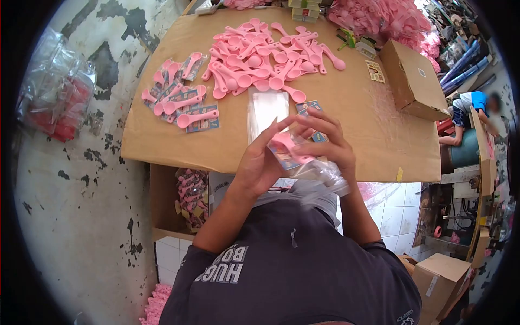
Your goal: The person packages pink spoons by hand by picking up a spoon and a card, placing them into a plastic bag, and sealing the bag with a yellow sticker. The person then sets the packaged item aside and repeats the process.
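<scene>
Between my two hands, above the table's near edge, is a pink measuring spoon (286, 143) with a printed card, in a clear plastic bag (327, 176) whose loose end is blurred. My left hand (264, 158) grips the pack from the left. My right hand (329, 140) has its fingers bent over the spoon's handle and the plastic. Just beyond lies a stack of clear bags (269, 105), with blue printed cards (310, 107) partly hidden behind my right hand. Farther back is a big heap of loose pink spoons (254, 57).
Several spoons lie on cards (197, 117) at the table's left. An open cardboard box (414, 81) stands at the right, near large pink bundles (379, 21). Below the table's left side, another box holds packed spoons (192, 197). A person (471, 111) sits far right.
</scene>
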The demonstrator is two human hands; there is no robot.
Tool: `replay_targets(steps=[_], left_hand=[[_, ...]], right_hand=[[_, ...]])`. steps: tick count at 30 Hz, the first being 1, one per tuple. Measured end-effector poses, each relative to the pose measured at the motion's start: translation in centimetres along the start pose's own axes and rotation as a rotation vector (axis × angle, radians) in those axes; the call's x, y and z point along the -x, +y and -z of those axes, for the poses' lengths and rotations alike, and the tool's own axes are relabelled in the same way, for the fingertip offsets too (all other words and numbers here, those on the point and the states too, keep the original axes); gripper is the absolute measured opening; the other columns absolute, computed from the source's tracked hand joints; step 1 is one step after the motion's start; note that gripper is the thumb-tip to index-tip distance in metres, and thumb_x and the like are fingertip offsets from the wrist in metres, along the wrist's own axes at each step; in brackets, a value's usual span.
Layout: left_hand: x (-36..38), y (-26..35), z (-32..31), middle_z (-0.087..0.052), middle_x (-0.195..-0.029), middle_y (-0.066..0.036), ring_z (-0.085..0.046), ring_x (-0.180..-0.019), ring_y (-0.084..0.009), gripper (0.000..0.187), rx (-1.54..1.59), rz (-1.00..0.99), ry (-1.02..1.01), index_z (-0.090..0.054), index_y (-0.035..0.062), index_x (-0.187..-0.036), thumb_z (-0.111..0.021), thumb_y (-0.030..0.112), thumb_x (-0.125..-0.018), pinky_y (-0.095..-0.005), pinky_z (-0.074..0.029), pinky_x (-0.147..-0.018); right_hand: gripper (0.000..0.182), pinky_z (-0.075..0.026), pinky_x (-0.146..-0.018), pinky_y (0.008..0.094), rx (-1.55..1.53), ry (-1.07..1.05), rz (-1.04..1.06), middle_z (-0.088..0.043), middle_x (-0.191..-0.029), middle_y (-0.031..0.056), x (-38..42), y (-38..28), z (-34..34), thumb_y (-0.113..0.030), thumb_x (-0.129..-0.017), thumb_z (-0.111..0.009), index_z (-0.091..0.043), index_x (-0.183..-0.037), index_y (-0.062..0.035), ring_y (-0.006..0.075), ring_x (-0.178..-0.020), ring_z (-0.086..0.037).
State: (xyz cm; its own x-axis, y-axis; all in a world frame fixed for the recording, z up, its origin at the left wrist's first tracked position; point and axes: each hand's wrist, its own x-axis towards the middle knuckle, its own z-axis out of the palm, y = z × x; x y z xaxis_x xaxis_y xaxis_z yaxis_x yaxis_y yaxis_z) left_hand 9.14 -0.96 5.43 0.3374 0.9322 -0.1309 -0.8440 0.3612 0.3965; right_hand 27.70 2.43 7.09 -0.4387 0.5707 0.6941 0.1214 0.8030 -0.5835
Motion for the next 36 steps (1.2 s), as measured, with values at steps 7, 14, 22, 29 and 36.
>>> replay_targets(steps=[7,14,22,29,36], left_hand=[[1.0,0.3,-0.1,-0.061,-0.137,-0.019,-0.06,-0.127,-0.0224,0.047,-0.539,-0.255,-0.076,-0.048,-0.0028,-0.143,-0.056,0.027,-0.107,-0.0363,-0.051,-0.104],[1.5,-0.3,0.4,-0.074,-0.114,-0.017,-0.072,-0.096,-0.0141,0.038,-0.757,-0.301,0.096,-0.057,-0.0045,-0.135,-0.064,0.013,-0.102,-0.0259,-0.058,-0.082],[2.4,-1.5,-1.7,-0.073,-0.088,-0.009,-0.064,-0.072,-0.0073,0.048,-1.015,-0.365,0.182,-0.052,0.0053,-0.147,-0.065,0.012,-0.101,-0.0236,-0.052,-0.064],[2.5,-2.0,-2.0,-0.067,-0.075,-0.012,-0.042,-0.056,-0.0092,0.055,-1.426,-0.47,0.15,-0.053,0.0091,-0.149,-0.066,0.007,-0.095,-0.0288,-0.041,-0.053],[2.4,-2.3,-2.0,-0.075,-0.09,-0.014,-0.048,-0.056,-0.013,0.056,-1.465,-0.546,0.079,-0.053,0.0088,-0.149,-0.066,0.007,-0.094,-0.0301,-0.044,-0.056]], right_hand=[[0.049,-0.045,-0.076,0.0221,-0.35,0.147,-0.507,-0.068,-0.091,0.0033,0.3,-1.8,0.3,-0.003,-0.093,-0.074,-0.054,-0.138,-0.0004,0.0057,-0.082,-0.057],[0.057,-0.047,-0.074,0.0233,-0.553,0.133,-0.755,-0.069,-0.089,0.0029,1.5,-2.2,-1.7,-0.006,-0.093,-0.075,-0.047,-0.143,-0.0022,0.0067,-0.073,-0.06],[0.031,-0.05,-0.087,0.0394,0.436,0.264,-0.095,-0.065,-0.122,0.0118,-0.1,-1.4,-0.8,-0.004,-0.081,-0.078,-0.072,-0.112,-0.0059,0.0297,-0.106,-0.06],[0.029,-0.049,-0.089,0.0403,0.591,0.298,0.009,-0.068,-0.119,0.0064,-0.4,-1.1,-1.1,-0.003,-0.076,-0.079,-0.076,-0.104,-0.0063,0.0291,-0.107,-0.06],[0.029,-0.05,-0.089,0.0374,0.642,0.253,0.052,-0.072,-0.113,0.0065,0.1,-0.9,0.0,0.0,-0.074,-0.079,-0.076,-0.102,-0.0042,0.0266,-0.101,-0.062]])
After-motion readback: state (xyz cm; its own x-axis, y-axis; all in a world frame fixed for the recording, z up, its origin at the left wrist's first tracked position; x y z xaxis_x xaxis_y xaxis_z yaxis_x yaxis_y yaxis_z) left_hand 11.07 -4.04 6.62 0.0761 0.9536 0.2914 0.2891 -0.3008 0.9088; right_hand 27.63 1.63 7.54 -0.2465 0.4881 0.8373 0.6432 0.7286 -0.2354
